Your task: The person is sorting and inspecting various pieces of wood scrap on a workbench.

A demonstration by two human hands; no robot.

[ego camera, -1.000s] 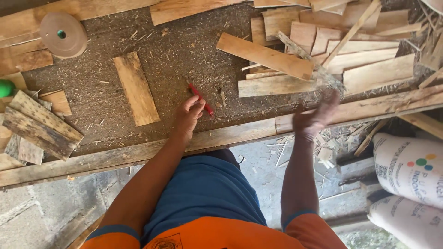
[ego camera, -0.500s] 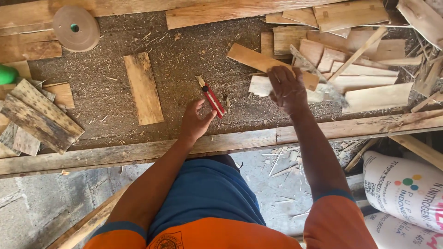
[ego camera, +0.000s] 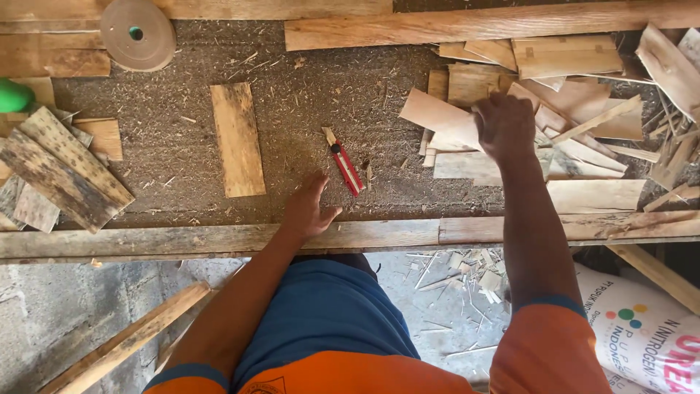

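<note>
While the right hand (ego camera: 504, 125) grips one wood slat (ego camera: 437, 117), the open left hand (ego camera: 306, 208) nears one red knife (ego camera: 345, 162).

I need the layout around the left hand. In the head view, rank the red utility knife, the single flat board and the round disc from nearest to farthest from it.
From the left hand:
1. Red utility knife, just right and beyond it.
2. Single flat board, to its left.
3. Round disc, far upper left corner.

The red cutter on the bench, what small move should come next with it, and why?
Probably slide the left hand a little forward and right to close on the red cutter. It lies loose on the bench just past those open fingers, while the right hand is already on a thin wood piece in the pile.
</note>
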